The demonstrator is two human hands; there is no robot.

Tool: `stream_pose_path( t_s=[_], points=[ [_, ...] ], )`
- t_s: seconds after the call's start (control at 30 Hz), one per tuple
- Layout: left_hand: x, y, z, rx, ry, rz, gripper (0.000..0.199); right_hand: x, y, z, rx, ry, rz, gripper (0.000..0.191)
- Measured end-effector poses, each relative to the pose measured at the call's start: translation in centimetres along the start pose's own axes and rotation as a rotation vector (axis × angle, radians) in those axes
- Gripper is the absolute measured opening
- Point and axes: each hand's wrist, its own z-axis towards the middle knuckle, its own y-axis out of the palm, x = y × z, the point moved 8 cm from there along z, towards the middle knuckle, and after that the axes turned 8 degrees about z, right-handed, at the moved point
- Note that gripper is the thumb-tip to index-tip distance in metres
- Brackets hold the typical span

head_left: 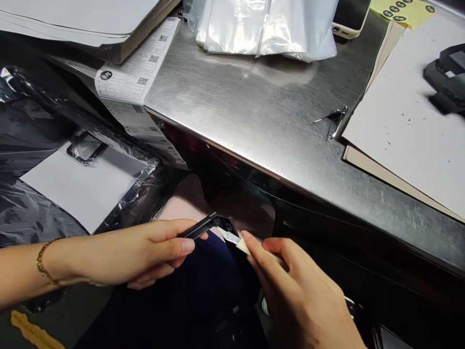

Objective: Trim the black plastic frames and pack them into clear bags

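Observation:
Between thumb and fingers, my left hand [160,252] grips a black plastic frame [201,227], held edge-on over my lap. My right hand [290,286] is closed around a knife [230,237] with a pale handle and a short metal blade. The blade's tip is at the inner corner of the frame; whether it touches cannot be made out. Part of the handle is hidden by my right fingers.
A metal table [247,106] carries clear plastic bags [265,26], a paper stack [80,22], a label strip [127,82], a phone [350,17], black scraps [332,121] and white board [407,131] with a blurred black part [446,77]. At left, a plastic-lined box holds paper [80,186] and another frame [86,148].

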Motion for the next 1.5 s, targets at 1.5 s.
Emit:
stream_pose_path(
  t_s=[1.5],
  points=[
    [0.09, 0.39, -0.22, -0.016, -0.017, -0.082, 0.014, -0.51, 0.47, -0.35, 0.197, 0.039, 0.014, 0.028]
  ],
)
